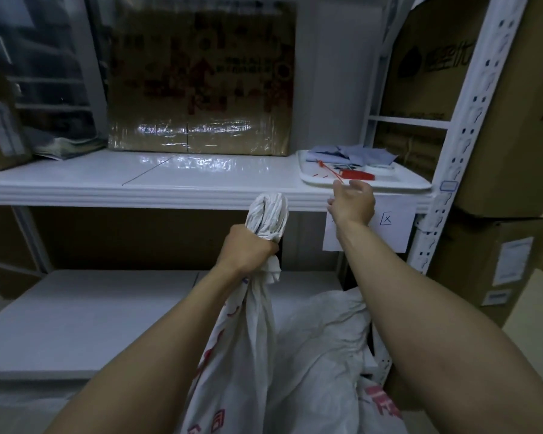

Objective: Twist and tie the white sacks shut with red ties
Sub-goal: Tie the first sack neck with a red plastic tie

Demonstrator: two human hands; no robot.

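My left hand (248, 250) is wrapped tight round the twisted neck (267, 214) of the white sack (251, 346), fingers curled fully about it. The gathered top stands up above my fist and the sack's body hangs below, in front of the edge of the shelf (107, 186). My right hand (353, 203) is up at the front rim of the white tray (416, 183) on that shelf. Its thumb and forefinger are a little apart at the tail of a single red tie (329, 171) that lies slanting across the tray, and I cannot tell whether they have closed on it. A small red bundle (358, 175) lies just beside that tie. To do this well, I reckon I should pinch the lone tie by its tail and draw it clear without dragging the bundle along. I must not slacken my left grip meanwhile, or the twist will likely unwind. The tie then wants to go round the neck just above my fist, where the cloth is narrowest, and be pulled snug. A second sack (323, 333) slumps low to the right; whether it is tied I cannot see
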